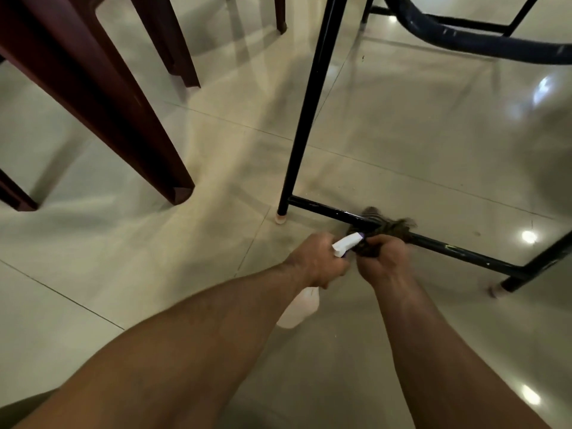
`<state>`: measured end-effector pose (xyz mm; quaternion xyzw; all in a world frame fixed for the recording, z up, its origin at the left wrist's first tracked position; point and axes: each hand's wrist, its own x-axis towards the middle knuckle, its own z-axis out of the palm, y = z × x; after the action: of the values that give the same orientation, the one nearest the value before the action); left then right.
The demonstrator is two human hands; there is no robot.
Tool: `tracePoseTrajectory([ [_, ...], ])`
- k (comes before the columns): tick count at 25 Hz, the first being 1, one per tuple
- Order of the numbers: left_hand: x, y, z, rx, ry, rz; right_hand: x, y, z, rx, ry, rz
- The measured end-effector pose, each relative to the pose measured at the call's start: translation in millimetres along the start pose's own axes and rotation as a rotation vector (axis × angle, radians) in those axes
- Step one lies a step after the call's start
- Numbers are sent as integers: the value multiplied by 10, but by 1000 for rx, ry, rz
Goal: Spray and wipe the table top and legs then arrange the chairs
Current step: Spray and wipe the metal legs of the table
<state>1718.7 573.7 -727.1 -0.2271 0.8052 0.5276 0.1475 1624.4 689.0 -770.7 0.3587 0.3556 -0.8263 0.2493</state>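
I saw a thin black metal crossbar [448,247] with chipped paint, low over glossy floor tiles [402,134]. My right hand [383,261] gripped a dark, frayed rag [383,226] wrapped on that bar at the hand's 12 o'clock. My left hand [318,258] clutched a translucent white spray bottle [297,308], nozzle touching the rag.

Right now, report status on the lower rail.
Left hand holds spray bottle. Right hand presses cloth on lower rail. Nothing blocking.
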Motion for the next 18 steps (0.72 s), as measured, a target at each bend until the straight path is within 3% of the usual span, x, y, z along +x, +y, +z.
tracePoseTrajectory([
  [2, -16, 111, 163, -22, -19, 26, -37, -87, -129, -23, 23, 14],
  [6, 35, 284, 385, -22, -26, 62, -32, -632, -511, 230, 117, -127],
  [10, 129, 420, 616, 8, -47, 59, -145, -658, -637, 149, -98, -116],
  [15, 164, 576, 824, 25, -121, 70, -185, -1086, -875, 389, 241, -263],
  [18, 207, 640, 1040, 26, -165, 90, -213, -1201, -1023, 290, 161, -253],
])
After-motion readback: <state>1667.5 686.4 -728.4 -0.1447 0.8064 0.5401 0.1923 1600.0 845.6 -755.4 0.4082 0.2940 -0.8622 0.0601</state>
